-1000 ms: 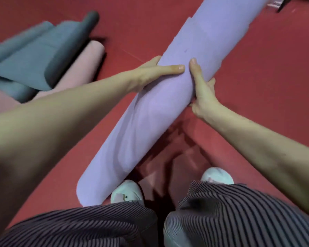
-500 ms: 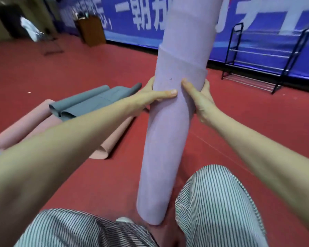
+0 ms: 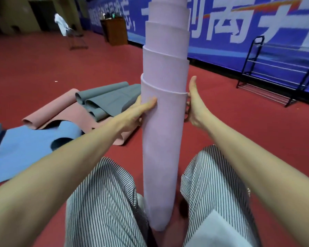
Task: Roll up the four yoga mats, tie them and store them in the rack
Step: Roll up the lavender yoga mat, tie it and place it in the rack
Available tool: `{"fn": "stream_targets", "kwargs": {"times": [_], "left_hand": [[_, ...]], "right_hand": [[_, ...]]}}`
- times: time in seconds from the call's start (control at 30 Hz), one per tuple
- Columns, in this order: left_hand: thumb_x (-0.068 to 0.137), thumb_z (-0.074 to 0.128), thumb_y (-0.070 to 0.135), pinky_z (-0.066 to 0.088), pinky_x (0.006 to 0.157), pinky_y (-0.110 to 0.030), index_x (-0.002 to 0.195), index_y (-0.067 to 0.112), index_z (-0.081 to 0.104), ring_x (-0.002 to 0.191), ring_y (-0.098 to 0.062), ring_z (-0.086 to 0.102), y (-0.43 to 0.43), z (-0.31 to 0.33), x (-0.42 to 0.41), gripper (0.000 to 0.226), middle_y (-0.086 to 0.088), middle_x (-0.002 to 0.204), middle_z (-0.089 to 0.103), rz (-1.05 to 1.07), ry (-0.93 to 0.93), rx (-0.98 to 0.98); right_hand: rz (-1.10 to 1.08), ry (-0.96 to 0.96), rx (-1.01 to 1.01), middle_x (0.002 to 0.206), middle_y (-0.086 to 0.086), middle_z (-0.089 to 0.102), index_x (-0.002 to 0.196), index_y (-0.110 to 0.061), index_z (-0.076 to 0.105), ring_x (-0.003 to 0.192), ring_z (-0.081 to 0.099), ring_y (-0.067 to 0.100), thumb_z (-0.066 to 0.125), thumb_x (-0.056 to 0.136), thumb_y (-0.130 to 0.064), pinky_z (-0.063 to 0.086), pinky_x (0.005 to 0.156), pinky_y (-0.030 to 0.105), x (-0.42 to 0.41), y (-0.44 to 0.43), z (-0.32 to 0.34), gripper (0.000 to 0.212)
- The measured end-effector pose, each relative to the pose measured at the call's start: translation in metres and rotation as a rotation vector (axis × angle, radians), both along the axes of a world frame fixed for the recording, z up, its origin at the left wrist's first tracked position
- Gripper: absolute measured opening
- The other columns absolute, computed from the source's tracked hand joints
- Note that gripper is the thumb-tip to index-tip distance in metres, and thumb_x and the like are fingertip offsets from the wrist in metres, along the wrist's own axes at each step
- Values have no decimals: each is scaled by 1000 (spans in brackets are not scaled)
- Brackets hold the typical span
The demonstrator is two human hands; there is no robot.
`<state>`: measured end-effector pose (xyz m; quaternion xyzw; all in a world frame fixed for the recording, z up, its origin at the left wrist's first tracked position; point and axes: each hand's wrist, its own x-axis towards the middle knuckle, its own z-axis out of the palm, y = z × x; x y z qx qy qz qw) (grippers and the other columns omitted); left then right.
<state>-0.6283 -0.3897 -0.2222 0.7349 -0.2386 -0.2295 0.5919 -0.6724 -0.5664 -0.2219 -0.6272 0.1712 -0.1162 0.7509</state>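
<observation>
Left grip (image 3: 144, 108) and right grip (image 3: 194, 106) clasp the mat (image 3: 161, 139) upright on the floor (image 3: 239, 132), likely to tap its telescoped layers level.

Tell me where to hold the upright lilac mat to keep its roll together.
Clasp the lilac mat at its outermost layer, just below the rim, left hand and right hand from opposite sides. It stands on end with inner turns telescoping upward; squeezing that widest band likely pins them.
</observation>
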Motion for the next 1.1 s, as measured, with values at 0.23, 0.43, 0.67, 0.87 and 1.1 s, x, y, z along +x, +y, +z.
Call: {"fn": "stream_targets", "kwargs": {"times": [0.23, 0.43, 0.67, 0.87, 1.1], "left_hand": [[30, 49, 100, 41, 100, -54, 141, 45, 36, 123, -17, 53, -3, 27, 0, 125, 13, 138, 52, 83, 65, -118], [60, 49, 88, 49, 77, -35, 124, 21, 60, 81, -14, 65, 4, 32, -21, 93, -11, 118, 65, 179, 143, -122], [91, 22, 68, 53, 60, -27, 97, 32, 63, 70, -1, 70, -13, 53, -25, 55, 14, 78, 73, 103, 83, -224], [69, 53, 81, 40, 105, -48, 126, 29, 61, 115, -20, 61, -21, 73, -18, 78, 1, 121, 67, 68, 15, -271], [52, 51, 85, 49, 94, -42, 119, 28, 63, 110, -18, 64, -15, 73, -17, 89, -1, 118, 68, -1, 62, -275]], "right_hand": [[50, -40, -56, 78, -13, 61, 89, -30, 32, 79, 62, 13, 43, 63, -86, 57, 63, 31, -14, 13, 9, 63], [146, 13, -28, 100, -4, 69, 119, -30, 57, 73, 67, 5, 20, 86, -73, 54, 56, 24, -27, 21, 1, 66], [157, -81, 68, 111, 0, 69, 127, -25, 58, 94, 69, 14, 19, 87, -73, 57, 75, 32, -35, 23, 15, 74], [59, -130, -3, 120, -3, 66, 131, -28, 55, 108, 63, 17, 18, 85, -75, 53, 84, 35, -36, 15, 31, 75], [95, -75, 23, 79, -12, 71, 107, -25, 64, 70, 68, 4, 18, 88, -71, 50, 52, 21, -38, 13, 40, 68]]}}
